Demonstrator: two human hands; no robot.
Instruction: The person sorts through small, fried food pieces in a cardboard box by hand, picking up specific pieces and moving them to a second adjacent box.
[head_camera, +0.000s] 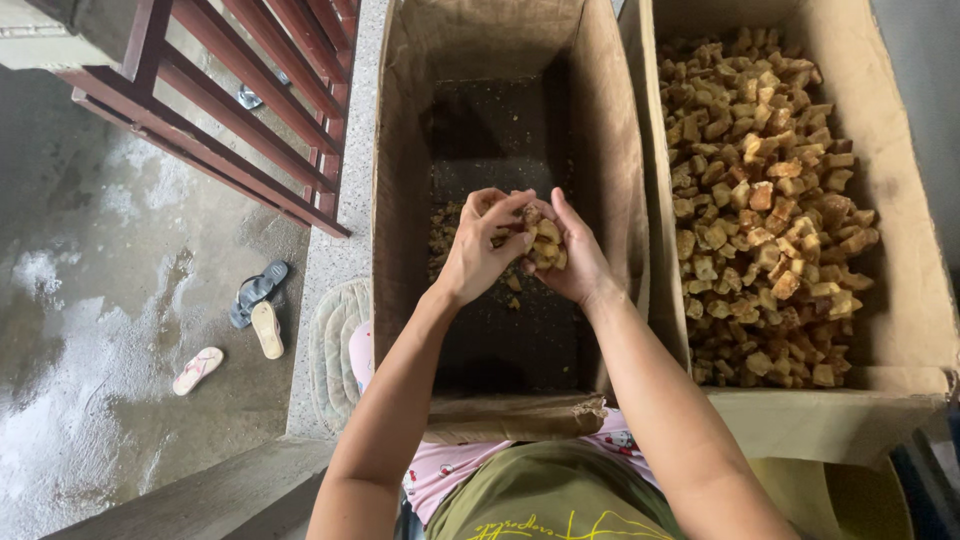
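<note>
My left hand (478, 248) and my right hand (577, 262) are cupped together over a tall cardboard box (405, 180) with a dark, nearly bare bottom. Between the palms I hold a heap of small golden-brown crusty cubes (542, 240). A few loose cubes and crumbs (447, 232) lie on the box floor below my left hand. To the right stands a second cardboard box (905, 250) filled with many of the same brown cubes (765, 210).
A dark red wooden railing (230, 110) runs at the upper left above a wet concrete floor (90, 300). Several sandals (256, 310) lie on that floor. A woven mat (330, 345) sits by the stone ledge next to the left box.
</note>
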